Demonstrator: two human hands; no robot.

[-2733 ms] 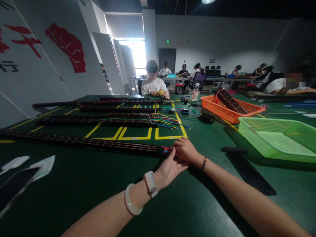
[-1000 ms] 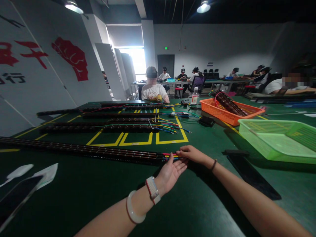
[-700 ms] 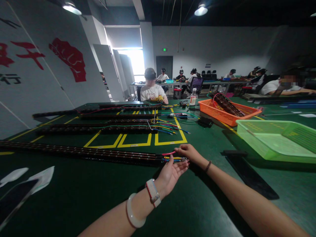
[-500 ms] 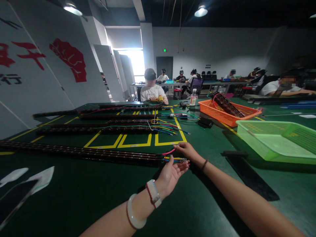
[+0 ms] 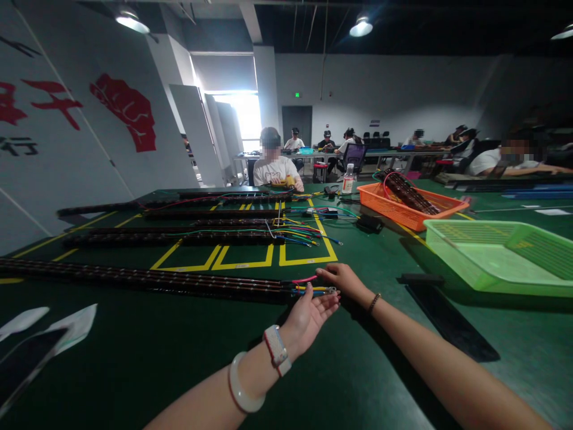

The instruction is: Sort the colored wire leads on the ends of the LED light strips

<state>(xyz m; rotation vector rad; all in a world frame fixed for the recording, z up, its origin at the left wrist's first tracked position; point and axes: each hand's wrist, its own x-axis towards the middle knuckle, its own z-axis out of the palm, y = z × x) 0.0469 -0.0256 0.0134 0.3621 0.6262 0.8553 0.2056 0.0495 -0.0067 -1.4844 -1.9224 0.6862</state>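
A long bundle of dark strips (image 5: pixel 179 280) with light dashes lies across the near side of the table, its wire ends at the right. My right hand (image 5: pixel 347 282) pinches the tip of the red wire (image 5: pixel 304 279), which bends up and away from the others. Below it, my left hand (image 5: pixel 308 319) is palm up with fingers stretched out, beside the yellow and blue wires (image 5: pixel 319 290), which have metal ring terminals. The thumb points up next to these wires; whether it presses on them I cannot tell.
Similar strip bundles (image 5: pixel 179 236) with coloured wires lie farther back, over yellow tape outlines. At right are an orange basket (image 5: pixel 403 216) holding another bundle, a green basket (image 5: pixel 496 286) and a flat black piece (image 5: pixel 452 322). A co-worker (image 5: pixel 277 167) sits opposite.
My right hand has shifted slightly along with the red wire, which now lies flatter. My left hand has barely moved. The view has tilted a little.
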